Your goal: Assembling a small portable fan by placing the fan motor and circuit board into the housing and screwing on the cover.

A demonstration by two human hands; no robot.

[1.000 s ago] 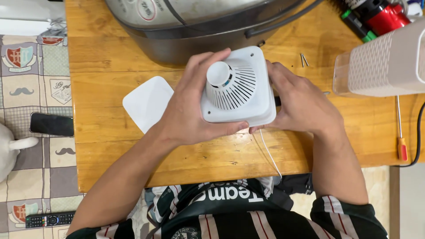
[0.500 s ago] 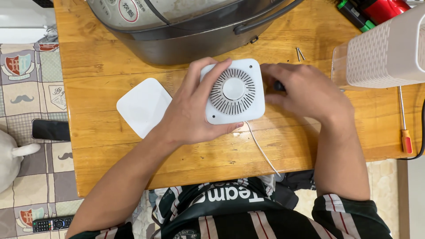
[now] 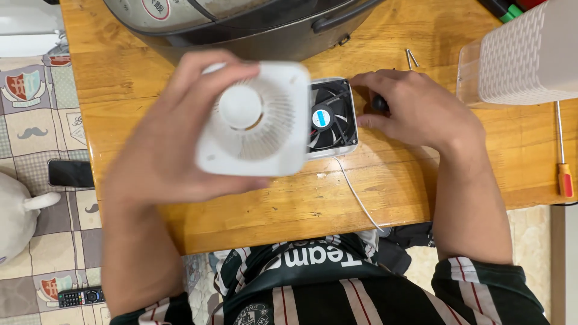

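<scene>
left hand now grips white cover, lifted off fan; right hand closed on black tool on bench

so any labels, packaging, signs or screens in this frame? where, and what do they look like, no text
Fan hub sticker: small round blue label at the centre of the black fan, beside the white grille cover in the left hand.
Cooker badge: round, red-ringed, on the grey cooker at the top edge.
Phone: dark blank screen, left of the table.
No packaging or signs.
</scene>
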